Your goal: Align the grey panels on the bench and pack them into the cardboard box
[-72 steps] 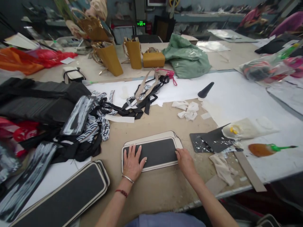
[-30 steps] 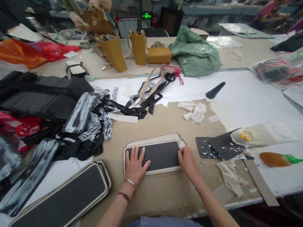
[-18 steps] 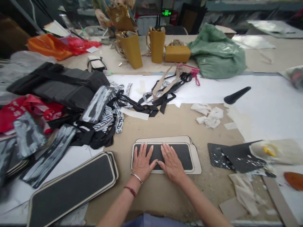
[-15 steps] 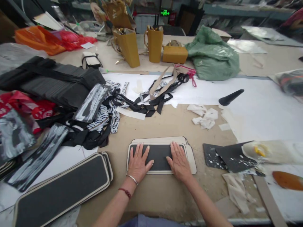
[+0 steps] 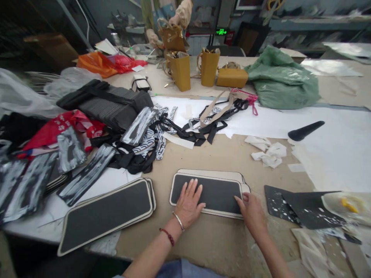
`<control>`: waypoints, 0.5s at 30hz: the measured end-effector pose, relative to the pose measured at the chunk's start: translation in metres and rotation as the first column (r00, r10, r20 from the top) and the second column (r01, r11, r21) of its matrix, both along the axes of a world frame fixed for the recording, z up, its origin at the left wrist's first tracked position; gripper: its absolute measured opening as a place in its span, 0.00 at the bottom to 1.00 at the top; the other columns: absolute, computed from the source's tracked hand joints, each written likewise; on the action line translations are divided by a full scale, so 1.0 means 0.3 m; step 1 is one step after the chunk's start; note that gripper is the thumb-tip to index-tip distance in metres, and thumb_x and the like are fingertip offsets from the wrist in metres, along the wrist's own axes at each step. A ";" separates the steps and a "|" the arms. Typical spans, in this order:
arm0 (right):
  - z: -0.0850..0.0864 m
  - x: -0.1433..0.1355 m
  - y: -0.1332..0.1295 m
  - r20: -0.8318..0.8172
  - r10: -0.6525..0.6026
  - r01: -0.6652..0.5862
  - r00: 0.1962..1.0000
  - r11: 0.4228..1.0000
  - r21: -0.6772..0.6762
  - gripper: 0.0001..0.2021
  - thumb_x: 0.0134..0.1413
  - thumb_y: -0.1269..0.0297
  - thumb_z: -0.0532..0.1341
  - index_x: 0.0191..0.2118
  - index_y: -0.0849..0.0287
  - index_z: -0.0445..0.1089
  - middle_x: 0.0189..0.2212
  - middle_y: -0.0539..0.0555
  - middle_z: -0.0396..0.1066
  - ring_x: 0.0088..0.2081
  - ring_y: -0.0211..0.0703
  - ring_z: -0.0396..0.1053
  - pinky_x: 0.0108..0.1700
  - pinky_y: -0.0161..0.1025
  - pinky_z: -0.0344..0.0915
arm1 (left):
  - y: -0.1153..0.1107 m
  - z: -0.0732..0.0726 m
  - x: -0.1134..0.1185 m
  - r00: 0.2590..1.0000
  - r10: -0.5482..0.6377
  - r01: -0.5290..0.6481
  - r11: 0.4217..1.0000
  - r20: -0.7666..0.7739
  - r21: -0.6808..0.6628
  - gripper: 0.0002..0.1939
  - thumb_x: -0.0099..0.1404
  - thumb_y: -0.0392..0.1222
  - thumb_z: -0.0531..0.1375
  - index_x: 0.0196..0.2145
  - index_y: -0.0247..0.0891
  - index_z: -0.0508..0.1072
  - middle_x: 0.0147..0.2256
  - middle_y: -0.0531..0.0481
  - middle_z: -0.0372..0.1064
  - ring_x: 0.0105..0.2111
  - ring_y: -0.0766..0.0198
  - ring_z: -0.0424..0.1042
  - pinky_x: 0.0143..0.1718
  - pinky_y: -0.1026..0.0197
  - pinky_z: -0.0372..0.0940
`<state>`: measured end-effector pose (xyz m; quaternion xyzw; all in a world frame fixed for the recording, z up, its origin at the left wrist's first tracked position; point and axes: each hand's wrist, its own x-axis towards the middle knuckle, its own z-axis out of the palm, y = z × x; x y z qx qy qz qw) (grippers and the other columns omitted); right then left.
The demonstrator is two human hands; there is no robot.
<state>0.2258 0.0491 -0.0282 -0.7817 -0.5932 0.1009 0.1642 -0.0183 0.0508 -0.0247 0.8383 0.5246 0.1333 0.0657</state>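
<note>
In the head view, the left hand (image 5: 189, 204) lies flat on the left half of a dark panel (image 5: 216, 192), fingers a little spread and gripping nothing. A bangle (image 5: 179, 221) and a beaded band (image 5: 167, 236) circle that wrist. The right hand (image 5: 251, 206) is at the panel's right end, thumb and fingers bent against the edge; I can't tell whether they pinch it. The panel, pale-bordered, lies on brown paper (image 5: 203, 156) right in front of the person, on top of pale pieces (image 5: 213, 173) that jut out behind it and to its right.

Near it, to the left, sits a slanting stack (image 5: 108, 214) of similar panels, with white-streaked strips (image 5: 88, 173) beyond. Over to the right are white-spotted sheets (image 5: 307, 210). Across the table, another person's hand (image 5: 174, 20) touches a tan bag (image 5: 172, 38).
</note>
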 end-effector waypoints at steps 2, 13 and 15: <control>-0.002 -0.008 0.014 -0.045 -0.044 0.041 0.998 0.997 -0.059 0.19 0.49 0.52 0.53 0.40 0.63 0.62 0.34 0.61 0.67 0.37 0.50 0.65 0.38 0.42 0.62 | -0.030 0.010 0.070 0.991 -0.123 0.125 0.992 0.054 -0.022 0.29 0.63 0.51 0.49 0.59 0.38 0.51 0.61 0.42 0.44 0.62 0.56 0.38 0.60 0.49 0.44; -0.026 0.005 0.033 -0.049 0.035 -0.037 0.998 0.998 -0.058 0.23 0.47 0.50 0.52 0.40 0.68 0.62 0.32 0.64 0.67 0.37 0.54 0.65 0.41 0.45 0.61 | 0.043 -0.059 -0.027 0.971 0.241 -0.240 0.969 0.003 -0.060 0.28 0.64 0.49 0.45 0.60 0.37 0.48 0.61 0.44 0.45 0.61 0.56 0.42 0.59 0.47 0.46; -0.031 0.000 0.033 -0.012 0.059 -0.060 0.998 0.997 -0.047 0.23 0.48 0.51 0.50 0.40 0.68 0.62 0.31 0.65 0.66 0.37 0.55 0.65 0.41 0.46 0.61 | 0.070 -0.058 -0.083 0.895 0.444 -0.445 0.893 -0.027 -0.067 0.27 0.65 0.45 0.45 0.59 0.31 0.51 0.60 0.38 0.47 0.60 0.52 0.45 0.58 0.46 0.49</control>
